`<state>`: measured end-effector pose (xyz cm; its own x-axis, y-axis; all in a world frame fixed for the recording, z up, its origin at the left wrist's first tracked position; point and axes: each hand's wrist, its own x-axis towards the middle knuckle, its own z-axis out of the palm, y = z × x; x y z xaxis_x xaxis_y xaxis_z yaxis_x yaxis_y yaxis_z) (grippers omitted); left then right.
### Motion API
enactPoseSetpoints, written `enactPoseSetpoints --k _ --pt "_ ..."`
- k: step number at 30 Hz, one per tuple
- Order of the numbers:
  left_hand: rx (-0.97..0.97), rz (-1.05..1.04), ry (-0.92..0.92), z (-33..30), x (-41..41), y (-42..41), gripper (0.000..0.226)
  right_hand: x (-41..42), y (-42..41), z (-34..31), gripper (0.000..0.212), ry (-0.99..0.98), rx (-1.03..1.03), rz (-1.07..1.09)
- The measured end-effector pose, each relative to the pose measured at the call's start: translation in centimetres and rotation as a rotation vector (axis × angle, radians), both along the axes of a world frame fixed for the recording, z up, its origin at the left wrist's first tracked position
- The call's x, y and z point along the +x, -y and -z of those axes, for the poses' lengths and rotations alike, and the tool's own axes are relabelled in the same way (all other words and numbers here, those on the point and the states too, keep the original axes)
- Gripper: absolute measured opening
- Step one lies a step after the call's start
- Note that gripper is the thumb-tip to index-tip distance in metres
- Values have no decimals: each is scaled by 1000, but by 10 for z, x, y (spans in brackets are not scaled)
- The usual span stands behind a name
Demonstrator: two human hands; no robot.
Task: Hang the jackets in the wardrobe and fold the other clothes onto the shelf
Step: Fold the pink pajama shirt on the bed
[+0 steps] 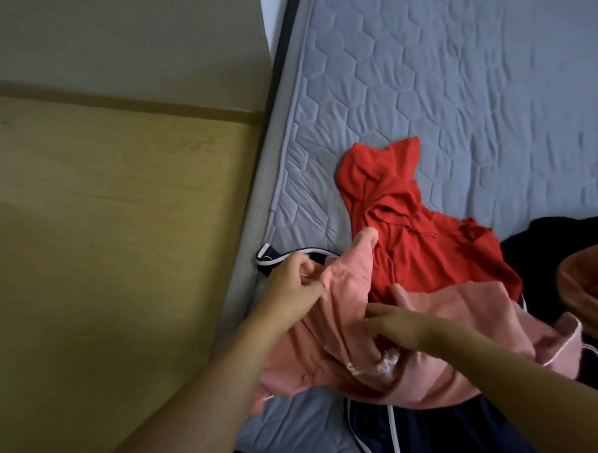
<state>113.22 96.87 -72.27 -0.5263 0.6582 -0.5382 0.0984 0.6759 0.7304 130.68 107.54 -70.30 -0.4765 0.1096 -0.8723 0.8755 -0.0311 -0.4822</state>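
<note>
Clothes sit bunched at the near left corner of the mattress (455, 82), five pieces by your count. One pink top (339, 327) lies crumpled on top, nearest you. One red top (404, 228) spreads just beyond it, touching its far edge. One navy piece with white piping (419, 430) lies under the pink top; a navy strip with the same piping (275, 256) pokes out at the mattress edge, and you cannot tell whether it belongs to the same garment. One black garment (558, 239) sits at the right, beside the red top. One orange piece (591, 289) shows at the right frame edge, partly cut off.

Two bare hands are in view, both on the pink top. Your left hand (293, 288) has its fingers curled, pinching a fold of pink fabric near the mattress edge. Your right hand (391, 328) reaches across the middle of the pink top with fingers bent into the cloth, gripping a bunch of it.

Wood panelling (102, 235) runs along the left side of the mattress.
</note>
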Motion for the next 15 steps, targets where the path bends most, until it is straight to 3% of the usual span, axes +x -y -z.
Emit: enactPoseSetpoints --k 3,4,6,8,11,13,15 --pt "-79 30 248 -12 -16 -15 77 0 2 -5 32 -30 -33 -169" --pt "-131 118 264 -12 -19 -20 78 -1 7 -4 34 -42 -33 -210" --pt "-227 347 144 -5 -19 -28 52 0 14 -1 43 -88 14 -278" --pt "-265 442 -25 -1 -14 -29 21 2 18 3 48 -116 69 -289" --pt "-215 213 -10 1 -13 -5 21 2 10 8 40 -53 193 -70" --pt "-96 -52 245 -19 -8 12 26 1 -4 12 49 -40 440 -12" --pt "145 -464 417 -49 -6 18 25 -6 -18 9 68 -57 480 9"
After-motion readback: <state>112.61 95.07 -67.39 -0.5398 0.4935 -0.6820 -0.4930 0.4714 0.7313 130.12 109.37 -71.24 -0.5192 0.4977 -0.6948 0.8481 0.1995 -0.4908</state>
